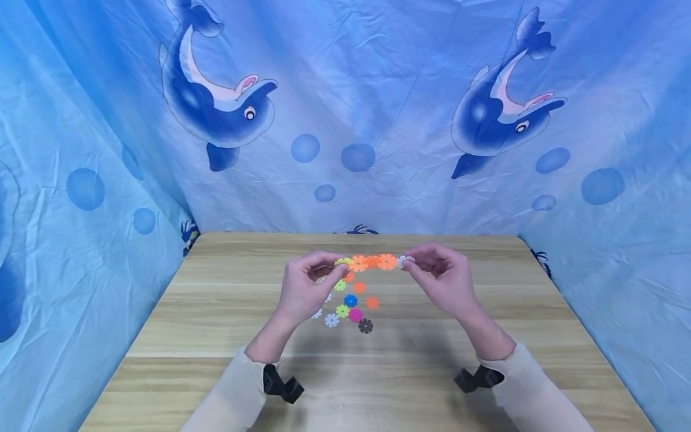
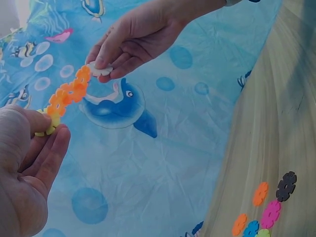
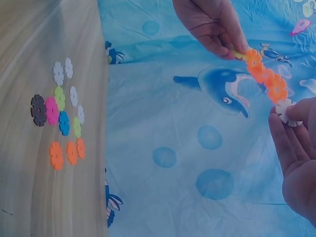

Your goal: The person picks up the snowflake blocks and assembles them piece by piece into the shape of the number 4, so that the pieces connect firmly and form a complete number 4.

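A short chain of notched plastic discs is held up over the table between both hands. Its middle is made of orange discs [image 1: 358,263], linked edge to edge. My left hand [image 1: 310,285] pinches the yellow disc [image 2: 51,123] at one end between thumb and fingers. At the other end, my right hand [image 1: 445,281] pinches a white disc [image 3: 286,113], which sits against the last orange disc. In the left wrist view the chain slants up from the left hand to the right hand.
Loose discs lie on the wooden table [image 1: 216,336] below the hands: blue [image 1: 351,300], pink [image 1: 355,315], dark brown [image 1: 365,326], plus several orange, green and white ones. A blue curtain [image 1: 378,120] with dolphins surrounds the table's back and sides.
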### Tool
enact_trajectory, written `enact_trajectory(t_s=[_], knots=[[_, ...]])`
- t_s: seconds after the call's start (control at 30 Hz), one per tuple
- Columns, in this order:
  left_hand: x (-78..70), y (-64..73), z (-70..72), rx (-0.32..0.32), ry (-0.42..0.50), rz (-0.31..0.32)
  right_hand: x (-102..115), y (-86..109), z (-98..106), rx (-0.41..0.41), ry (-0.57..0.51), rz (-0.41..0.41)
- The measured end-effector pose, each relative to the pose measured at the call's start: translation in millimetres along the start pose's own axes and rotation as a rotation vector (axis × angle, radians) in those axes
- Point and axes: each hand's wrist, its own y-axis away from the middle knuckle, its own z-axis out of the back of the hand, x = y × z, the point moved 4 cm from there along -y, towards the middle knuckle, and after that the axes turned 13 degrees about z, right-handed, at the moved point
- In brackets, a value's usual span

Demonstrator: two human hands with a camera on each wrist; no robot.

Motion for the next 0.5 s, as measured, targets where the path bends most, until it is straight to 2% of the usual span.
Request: enact_trajectory(t_s=[0.23,0.5], knots=[[2.2,-0.1,2.9,0.000,-0.025,0.003,-2.0,0.0,-1.7,0.008,-0.019,-0.021],[2.5,0.9,2.8,0.012,-0.003,0.001,0.0,-0.5,-4.1,0.041,0.031,-0.037]])
